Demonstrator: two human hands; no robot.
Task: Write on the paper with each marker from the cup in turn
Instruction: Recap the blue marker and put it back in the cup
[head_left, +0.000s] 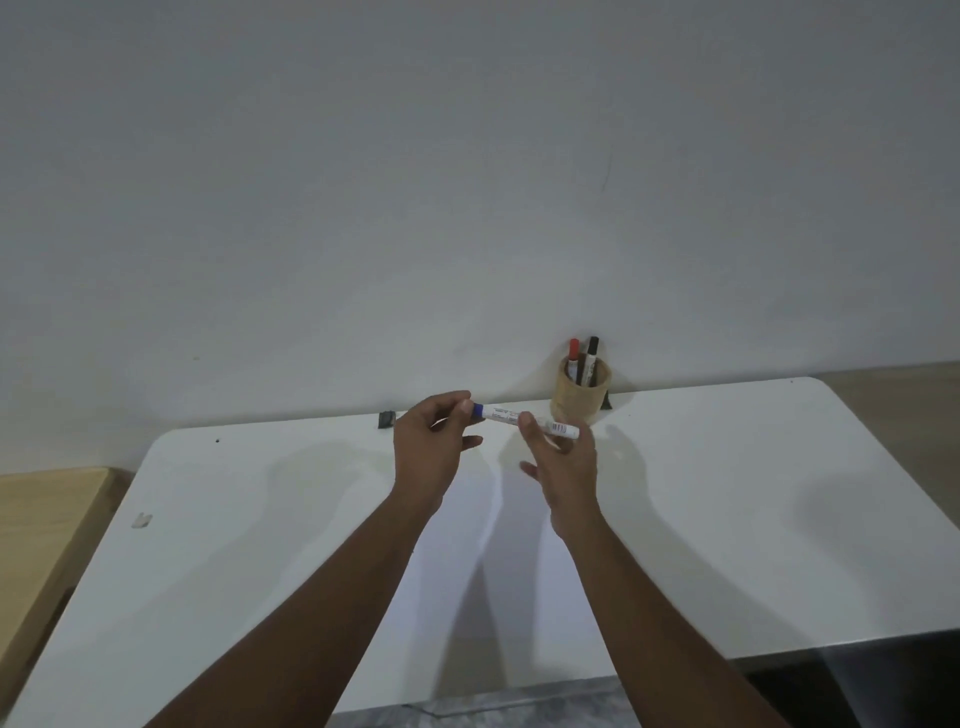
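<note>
A white marker with a blue cap is held level above the table between both hands. My left hand pinches the blue cap end. My right hand grips the barrel near its other end, thumb on top. A sheet of white paper lies on the white table under my forearms, hard to tell from the tabletop. A round wooden cup stands at the table's back edge by the wall, behind my right hand. A red-capped marker and a black-capped marker stick up out of it.
The white table runs up to a plain wall. A small dark object sits at the back edge left of my hands. A wooden surface adjoins the table on the left. The table's front edge drops to a dark floor at lower right.
</note>
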